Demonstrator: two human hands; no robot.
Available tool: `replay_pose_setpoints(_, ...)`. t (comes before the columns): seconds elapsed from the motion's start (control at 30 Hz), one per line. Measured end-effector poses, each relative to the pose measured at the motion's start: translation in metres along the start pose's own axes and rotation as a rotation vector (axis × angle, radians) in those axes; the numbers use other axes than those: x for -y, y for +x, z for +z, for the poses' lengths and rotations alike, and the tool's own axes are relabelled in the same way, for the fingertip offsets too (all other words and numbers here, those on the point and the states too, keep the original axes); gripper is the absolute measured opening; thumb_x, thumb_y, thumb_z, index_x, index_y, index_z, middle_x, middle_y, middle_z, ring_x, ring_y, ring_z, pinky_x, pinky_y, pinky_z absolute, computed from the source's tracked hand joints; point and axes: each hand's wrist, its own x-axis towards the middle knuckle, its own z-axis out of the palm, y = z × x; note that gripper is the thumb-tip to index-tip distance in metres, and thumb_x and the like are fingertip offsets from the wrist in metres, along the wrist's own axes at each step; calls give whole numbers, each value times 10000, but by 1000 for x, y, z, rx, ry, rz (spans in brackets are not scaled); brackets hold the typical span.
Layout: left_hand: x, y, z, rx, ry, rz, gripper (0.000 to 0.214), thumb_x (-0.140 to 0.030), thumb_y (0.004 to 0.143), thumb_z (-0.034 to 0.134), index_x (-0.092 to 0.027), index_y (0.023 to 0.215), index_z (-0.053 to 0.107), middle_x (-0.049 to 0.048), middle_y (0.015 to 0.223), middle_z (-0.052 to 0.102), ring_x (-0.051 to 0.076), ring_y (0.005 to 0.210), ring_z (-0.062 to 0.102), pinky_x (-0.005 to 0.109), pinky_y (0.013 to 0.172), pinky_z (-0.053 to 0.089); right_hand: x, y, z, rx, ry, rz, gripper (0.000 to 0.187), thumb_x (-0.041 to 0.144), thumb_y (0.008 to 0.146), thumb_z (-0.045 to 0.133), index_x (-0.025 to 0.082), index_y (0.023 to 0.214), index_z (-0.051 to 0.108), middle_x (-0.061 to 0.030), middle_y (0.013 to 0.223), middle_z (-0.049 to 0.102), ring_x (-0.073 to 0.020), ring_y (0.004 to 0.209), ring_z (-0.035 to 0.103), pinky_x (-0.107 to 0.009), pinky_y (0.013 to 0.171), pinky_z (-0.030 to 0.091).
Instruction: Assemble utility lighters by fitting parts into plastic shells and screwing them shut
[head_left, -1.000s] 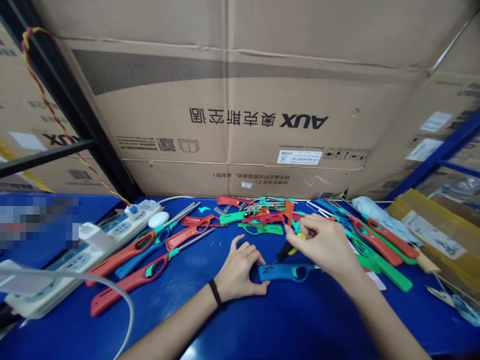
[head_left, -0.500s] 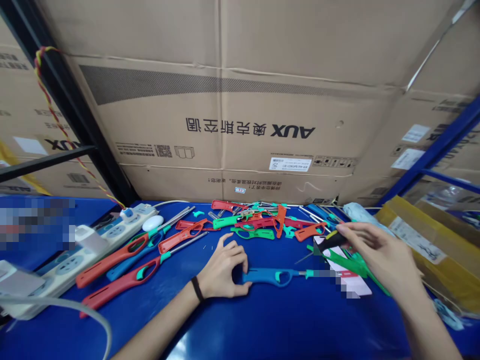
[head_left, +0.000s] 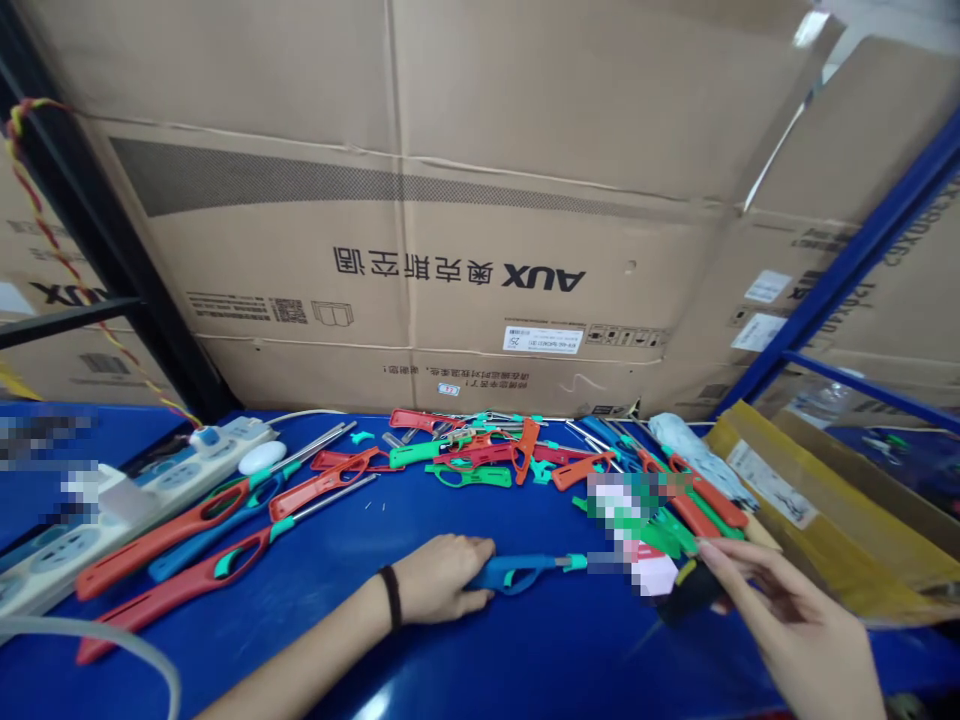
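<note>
My left hand (head_left: 442,582), with a black band at the wrist, is closed on the back end of a blue utility lighter (head_left: 510,573) lying on the blue table; its nozzle points right. At the right, my right hand (head_left: 787,610) is closed around a screwdriver (head_left: 688,585) with a black and yellow handle, held low over the table; its shaft cannot be made out. Beyond that hand lie green lighter pieces (head_left: 671,530) and a pink-and-white card (head_left: 654,572), partly blurred. Orange lighters (head_left: 694,510) rest just behind them.
Lighter shells and metal tubes are heaped at the back, including a green shell (head_left: 472,476). Several assembled lighters, one red (head_left: 176,590), lie left beside a white power strip (head_left: 165,505). A yellow-taped carton (head_left: 825,530) stands right; a large cardboard box (head_left: 450,220) walls the back.
My right hand has moved down and toward me with the screwdriver. My left hand's fingers have folded down over the blue lighter's end. The view has turned slightly right.
</note>
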Motion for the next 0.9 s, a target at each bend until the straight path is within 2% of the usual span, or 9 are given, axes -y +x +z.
replay_pose_setpoints(0.1,1,-25,-7,23,-132,-39,140,-298,804,584,-202,898,546,-4,673,581,180,612,595,225,530,386,-4,2,-7,1,30,41,256,446,534,762,231,669,730,-23,643,719,-160,377,589,-234,391,549)
replay_pose_setpoints(0.17,-2,-41,-9,-30,-339,-101,187,-383,843,556,-213,919,545,-7,703,582,157,637,583,202,529,391,-6,2,-1,13,97,75,279,455,522,771,218,661,725,-25,599,704,-158,361,574,-234,368,533)
replay_pose_setpoints(0.27,-11,-58,-3,-61,-811,-308,373,-532,864,508,-209,1047,468,-43,652,554,70,414,453,155,394,328,-15,1,28,92,226,152,360,503,548,764,181,700,710,-22,520,659,-173,366,573,-251,336,513)
replay_pose_setpoints(0.4,-27,-60,10,-317,-1150,-341,470,-621,846,480,-175,989,448,-34,611,554,26,344,384,128,353,266,-33,3,81,242,292,245,386,522,628,732,158,729,655,-8,510,627,-194,425,620,-302,427,570)
replay_pose_setpoints(0.47,-35,-58,15,-406,-1206,-338,464,-629,872,423,-167,905,448,-32,567,547,17,317,365,126,342,232,-35,5,99,370,295,239,392,529,663,707,156,766,647,-58,633,689,-245,565,689,-388,583,609)
replay_pose_setpoints(0.6,-45,-53,22,-422,-1226,-375,477,-643,859,433,-167,887,447,-43,545,525,11,300,340,118,321,220,-9,4,113,382,324,148,453,496,667,733,163,964,654,-148,1062,692,-310,1039,638,-482,932,494)
replay_pose_setpoints(0.7,-52,-49,25,-376,-1220,-388,509,-669,829,454,-165,905,456,-52,525,502,16,294,320,116,300,215,27,-3,113,604,650,116,455,497,819,596,184,1149,595,-142,1132,675,-265,1064,633,-458,944,491)
replay_pose_setpoints(0.77,-56,-47,26,-370,-1212,-386,515,-671,824,458,-162,903,463,-55,517,492,17,292,311,115,295,226,47,-7,115,599,808,139,416,484,835,590,202,1141,600,-118,1115,688,-245,1003,664,-433,918,512)
replay_pose_setpoints(0.9,-61,-46,25,-393,-1193,-391,504,-664,825,460,-161,859,465,-56,511,483,14,289,304,110,289,225,65,-10,119,557,831,204,328,441,743,711,175,932,676,-92,934,742,-239,926,685,-362,850,538)
